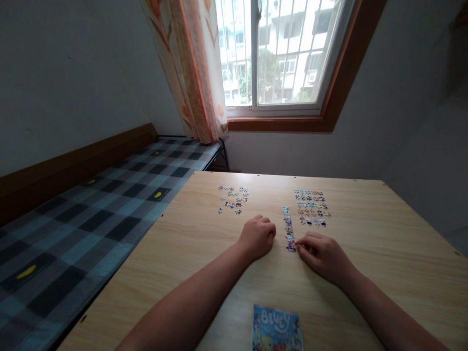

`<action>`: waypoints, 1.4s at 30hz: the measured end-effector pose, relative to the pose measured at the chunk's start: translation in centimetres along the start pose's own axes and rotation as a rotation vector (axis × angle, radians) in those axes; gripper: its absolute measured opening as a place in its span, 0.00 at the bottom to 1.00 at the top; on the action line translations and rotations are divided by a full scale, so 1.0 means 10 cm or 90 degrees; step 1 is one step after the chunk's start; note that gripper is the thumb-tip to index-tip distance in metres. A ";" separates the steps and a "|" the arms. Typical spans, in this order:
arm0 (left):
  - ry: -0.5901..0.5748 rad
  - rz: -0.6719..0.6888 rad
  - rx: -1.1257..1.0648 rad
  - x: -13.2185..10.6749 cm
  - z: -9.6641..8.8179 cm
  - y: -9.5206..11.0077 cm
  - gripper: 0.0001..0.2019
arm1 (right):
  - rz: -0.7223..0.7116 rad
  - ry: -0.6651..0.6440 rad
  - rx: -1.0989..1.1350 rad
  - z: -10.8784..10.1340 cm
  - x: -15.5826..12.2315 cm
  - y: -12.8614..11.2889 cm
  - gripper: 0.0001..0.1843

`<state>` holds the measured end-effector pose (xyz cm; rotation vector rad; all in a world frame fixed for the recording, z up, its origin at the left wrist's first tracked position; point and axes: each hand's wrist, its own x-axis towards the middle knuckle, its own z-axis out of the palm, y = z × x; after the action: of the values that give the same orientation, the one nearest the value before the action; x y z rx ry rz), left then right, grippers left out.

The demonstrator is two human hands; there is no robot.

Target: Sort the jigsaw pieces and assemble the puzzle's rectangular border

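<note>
Small grey-walled room, daylight from a barred window (281, 53) with an orange curtain (193, 73) beside it. At far left, bed (91, 214) under a blue checked cover, close along the edge of the pale wooden worktop (383, 234). Further right, a small group of loose pieces (233, 199), scattered a little apart. Just in front of them, left hand (258, 236): likely risk here of brushing those pieces and scattering them with a careless move of the fist. Curled loosely, knuckles up, resting on the wood, forearm coming in diagonally; nothing visible inside, so impossible to tell whether holding anything. Near the bottom edge, a printed picture card (277, 329). Then the narrow strip of joined pieces (288, 228), lying between both hands and pointing away. Probably fragile: a sideways push at its end, and bending or breaking at a joint. Beyond it, sorted pieces (312, 207) in rows. Right hand (323, 256) at the strip's near end, palm down, fingers bent and narrow, tips touching the last piece; pinching or only pressing, cannot tell.
</note>
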<state>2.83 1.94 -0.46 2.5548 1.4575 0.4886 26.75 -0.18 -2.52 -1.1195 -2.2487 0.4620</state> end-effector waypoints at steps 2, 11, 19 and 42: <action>0.040 -0.034 0.009 0.01 0.00 -0.05 0.11 | -0.002 -0.002 -0.005 0.00 0.00 0.00 0.11; 0.109 -0.267 0.146 0.08 0.07 -0.23 0.25 | -0.019 0.081 0.013 -0.03 0.01 -0.03 0.11; 0.054 -0.316 0.189 0.12 0.17 -0.29 0.33 | -0.019 0.077 0.003 -0.02 0.02 -0.04 0.12; 0.024 -0.256 0.216 0.03 0.06 -0.07 0.29 | -0.021 0.068 0.014 0.01 0.02 0.01 0.12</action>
<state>2.63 2.59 -1.15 2.3850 2.1607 0.2448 26.62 0.07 -2.61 -1.0694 -2.1609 0.4024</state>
